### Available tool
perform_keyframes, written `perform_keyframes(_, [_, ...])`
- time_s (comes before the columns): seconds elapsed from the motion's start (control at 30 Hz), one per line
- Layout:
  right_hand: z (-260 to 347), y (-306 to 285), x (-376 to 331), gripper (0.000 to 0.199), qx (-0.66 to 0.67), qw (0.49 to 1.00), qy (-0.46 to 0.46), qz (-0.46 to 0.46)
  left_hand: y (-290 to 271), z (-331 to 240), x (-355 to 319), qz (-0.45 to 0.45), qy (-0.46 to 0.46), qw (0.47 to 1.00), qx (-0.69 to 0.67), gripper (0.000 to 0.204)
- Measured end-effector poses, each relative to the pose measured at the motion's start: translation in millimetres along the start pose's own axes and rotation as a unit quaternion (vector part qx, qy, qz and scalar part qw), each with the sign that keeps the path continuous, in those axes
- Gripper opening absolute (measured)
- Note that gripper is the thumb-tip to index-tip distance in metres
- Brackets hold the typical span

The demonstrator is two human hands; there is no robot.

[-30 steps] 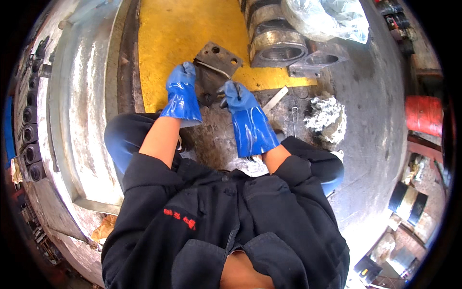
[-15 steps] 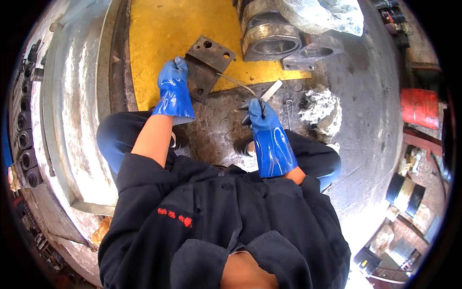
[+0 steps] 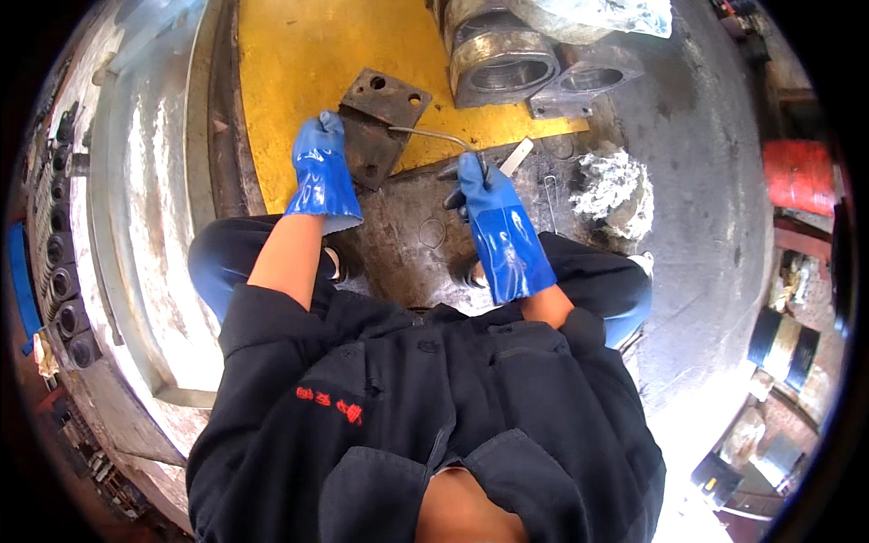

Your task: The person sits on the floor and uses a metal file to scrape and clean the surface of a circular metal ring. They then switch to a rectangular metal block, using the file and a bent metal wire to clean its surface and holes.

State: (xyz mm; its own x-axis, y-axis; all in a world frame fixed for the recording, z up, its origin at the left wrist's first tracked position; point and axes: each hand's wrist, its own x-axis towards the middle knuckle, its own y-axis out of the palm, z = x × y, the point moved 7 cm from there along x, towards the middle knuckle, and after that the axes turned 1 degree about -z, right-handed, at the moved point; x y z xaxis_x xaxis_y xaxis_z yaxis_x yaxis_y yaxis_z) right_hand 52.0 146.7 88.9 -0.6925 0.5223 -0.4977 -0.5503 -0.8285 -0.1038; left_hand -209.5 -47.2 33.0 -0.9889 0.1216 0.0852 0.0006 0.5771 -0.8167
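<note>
My left hand [image 3: 319,163], in a blue rubber glove, is closed on the left edge of a dark, stepped metal block [image 3: 385,101] with several round holes. The block lies tilted over the edge of a yellow sheet. My right hand [image 3: 487,190], gloved alike, is closed on a thin bent metal rod [image 3: 433,134]. The rod's far end reaches the step in the block's middle; whether it touches there I cannot tell. Just beyond my right hand lies a flat pale strip [image 3: 517,157].
Machined metal housings [image 3: 502,72] with round bores stand at the far side, partly under clear plastic [image 3: 593,16]. White fluffy waste [image 3: 615,190] and a thin wire loop [image 3: 551,201] lie right of my hand. A long metal trough [image 3: 158,199] runs along the left.
My right hand has moved slightly forward and left, and the rod's tip sits further left on the block. The block has shifted slightly left in view, with my left hand still on it.
</note>
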Motion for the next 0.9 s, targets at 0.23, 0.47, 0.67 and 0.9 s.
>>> perform_keyframes(0.23, [29.7,-1.2,-27.3,0.029,-0.083,0.976,-0.199,-0.003,-1.5,-5.4,-2.6,0.025,-0.015,0.999,0.028,0.060])
perform_keyframes(0.47, [34.5,4.2,-27.3,0.028,-0.186,0.952,-0.237,0.046,-5.3,1.8,-1.7,0.017,-0.010,1.000,-0.006,0.059])
perform_keyframes(0.67, [19.8,29.7,-19.8,0.029,-0.372,0.886,-0.273,-0.035,-6.5,-6.9,-3.2,0.012,0.015,1.000,0.012,0.060])
perform_keyframes(0.9, [48.9,40.2,-42.2,0.026,-0.432,0.882,-0.186,0.019,-3.3,-4.8,-4.9,0.027,-0.008,1.000,0.005,0.059])
